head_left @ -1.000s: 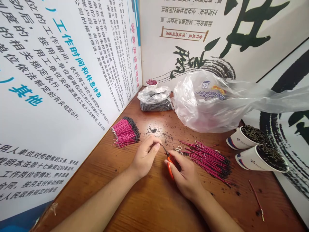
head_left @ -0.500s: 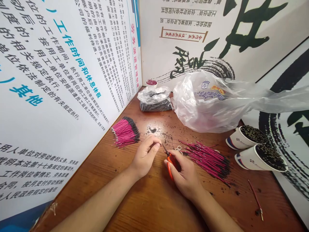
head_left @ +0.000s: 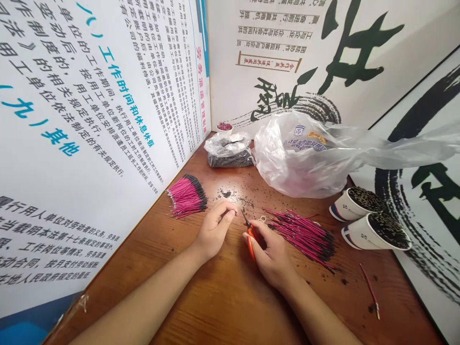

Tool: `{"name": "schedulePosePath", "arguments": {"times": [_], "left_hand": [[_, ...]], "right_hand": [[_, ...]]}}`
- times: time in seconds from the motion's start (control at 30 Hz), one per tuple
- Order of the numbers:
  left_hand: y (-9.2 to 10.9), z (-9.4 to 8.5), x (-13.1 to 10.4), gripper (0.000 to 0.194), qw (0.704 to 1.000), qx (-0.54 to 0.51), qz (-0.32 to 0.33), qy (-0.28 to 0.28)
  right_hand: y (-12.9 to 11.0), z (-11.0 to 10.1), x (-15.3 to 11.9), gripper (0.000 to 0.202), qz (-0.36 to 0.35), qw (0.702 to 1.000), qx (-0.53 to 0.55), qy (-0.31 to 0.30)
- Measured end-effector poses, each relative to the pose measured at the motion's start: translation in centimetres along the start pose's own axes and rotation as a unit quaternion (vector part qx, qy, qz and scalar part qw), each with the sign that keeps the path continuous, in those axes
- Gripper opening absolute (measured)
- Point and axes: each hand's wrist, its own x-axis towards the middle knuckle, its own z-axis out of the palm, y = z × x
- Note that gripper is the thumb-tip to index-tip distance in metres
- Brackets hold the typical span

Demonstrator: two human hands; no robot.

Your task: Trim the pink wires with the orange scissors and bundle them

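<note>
My right hand is wrapped round orange-handled cutters, whose dark tips point up and left toward my other hand. My left hand is closed in a pinch, thumb against fingers; what it holds is too small to make out. A small gap lies between the cutter tips and the left fingertips. A fanned bundle of pink wires with black ends lies beyond my left hand. Another pile of pink and black wires lies just right of the cutters, with small pale rings at its left edge.
Dark crumbs are scattered beyond my hands. Behind them are an opened bag of black bits, a small cup and a large plastic bag. Two paper cups lean at the right, near a single wire. Printed boards enclose the table.
The view has shifted slightly. My hands have drawn a little apart, and the cutter tips now stand off from the left fingertips.
</note>
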Motion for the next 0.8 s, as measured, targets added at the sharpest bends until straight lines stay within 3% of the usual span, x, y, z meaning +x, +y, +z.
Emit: {"name": "schedulePosePath", "arguments": {"times": [0.23, 0.4, 0.57, 0.8], "left_hand": [[0.3, -0.2, 0.1, 0.016, 0.996, 0.072, 0.046, 0.032], [0.5, -3.3, 1.3, 0.016, 0.966, 0.24, 0.075, 0.069], [-0.8, -6.1, 2.6, 0.013, 0.944, 0.314, 0.042, 0.093], [-1.1, -5.6, 1.8, 0.022, 0.944, 0.296, 0.093, 0.112]], "right_hand": [[0.2, 0.1, -0.3, 0.019, -0.019, 0.999, -0.002, 0.029], [0.4, 0.4, -0.6, 0.025, -0.013, 0.999, -0.001, 0.052], [0.9, 0.5, -1.5, 0.026, -0.005, 0.997, -0.015, 0.08], [1.5, -0.8, -2.8, 0.029, 0.015, 0.992, -0.036, 0.124]]}}
